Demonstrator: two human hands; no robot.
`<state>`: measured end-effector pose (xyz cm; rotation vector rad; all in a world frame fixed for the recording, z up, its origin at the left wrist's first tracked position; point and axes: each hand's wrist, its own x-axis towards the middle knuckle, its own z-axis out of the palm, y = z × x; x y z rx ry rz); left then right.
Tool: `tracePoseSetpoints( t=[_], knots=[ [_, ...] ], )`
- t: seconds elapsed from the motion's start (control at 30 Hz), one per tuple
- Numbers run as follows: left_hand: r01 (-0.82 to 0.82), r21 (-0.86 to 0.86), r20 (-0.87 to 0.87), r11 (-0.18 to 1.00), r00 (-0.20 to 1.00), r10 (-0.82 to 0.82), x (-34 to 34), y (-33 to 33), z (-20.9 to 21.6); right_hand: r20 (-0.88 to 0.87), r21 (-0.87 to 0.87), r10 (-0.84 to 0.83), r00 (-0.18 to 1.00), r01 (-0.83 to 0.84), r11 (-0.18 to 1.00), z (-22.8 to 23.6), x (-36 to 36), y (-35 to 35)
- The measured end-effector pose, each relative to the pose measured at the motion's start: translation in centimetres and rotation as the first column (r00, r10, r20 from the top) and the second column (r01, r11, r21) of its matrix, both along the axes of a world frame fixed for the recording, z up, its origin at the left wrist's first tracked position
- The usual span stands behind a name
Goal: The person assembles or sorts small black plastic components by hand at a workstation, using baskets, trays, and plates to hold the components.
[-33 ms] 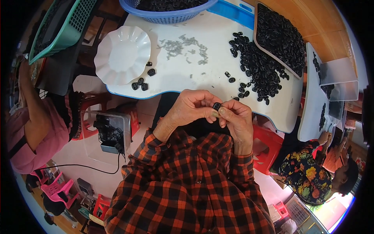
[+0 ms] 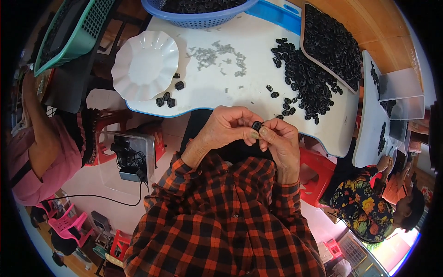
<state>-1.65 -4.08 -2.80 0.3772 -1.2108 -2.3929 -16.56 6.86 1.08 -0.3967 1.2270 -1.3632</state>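
A small black two-holed piece (image 2: 256,125), which looks like a cord lock, is pinched between both hands just off the table's near edge. My left hand (image 2: 229,124) grips it with thumb and fingertips. From the other side, my right hand (image 2: 279,141) is closed with its thumb and forefinger pressed to the same piece; whether a tiny part is also between them is hidden. Beyond the hands, a loose pile of similar black pieces (image 2: 307,83) spreads over the right of the white table (image 2: 207,94). Tiny grey, spring-like bits (image 2: 205,57) lie scattered near its middle.
A white scalloped plate (image 2: 145,64) sits at the table's left, with several black pieces (image 2: 166,99) beside it. A blue basket (image 2: 200,18) and a heaped tray (image 2: 302,39) stand farther back. A clear bin (image 2: 104,166) is on the floor. People sit at left and right.
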Motion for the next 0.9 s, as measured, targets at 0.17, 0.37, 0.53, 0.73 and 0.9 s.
tracePoseSetpoints(
  t=[0.17, 0.37, 0.53, 0.73, 0.9],
  knots=[
    [-0.005, 0.033, -0.016, 0.999, 1.0, 0.005, 0.04, 0.17, 0.01, 0.024, -0.031, -0.004, 1.0, 0.005, 1.0, 0.11, 0.09, 0.06],
    [-0.001, -0.003, -0.019, 1.0, 1.0, 0.001, 0.04, 0.22, -0.03, 0.018, -0.004, 0.004, 1.0, -0.004, 1.0, -0.14, 0.02, 0.06],
    [0.014, 0.009, -0.037, 1.0, 0.999, -0.013, 0.05, 0.13, -0.01, 0.057, -0.004, 0.001, 0.998, -0.001, 1.0, -0.18, 0.01, 0.09],
    [0.007, 0.005, -0.035, 1.0, 0.999, -0.007, 0.12, 0.01, 0.07, 0.065, -0.041, -0.008, 0.998, 0.011, 0.999, -0.29, 0.21, 0.15],
    [-0.023, 0.012, -0.037, 1.0, 0.999, 0.024, 0.2, 0.17, -0.22, 0.052, -0.045, -0.035, 0.998, 0.038, 0.998, -0.18, 0.71, 0.19]
  ],
)
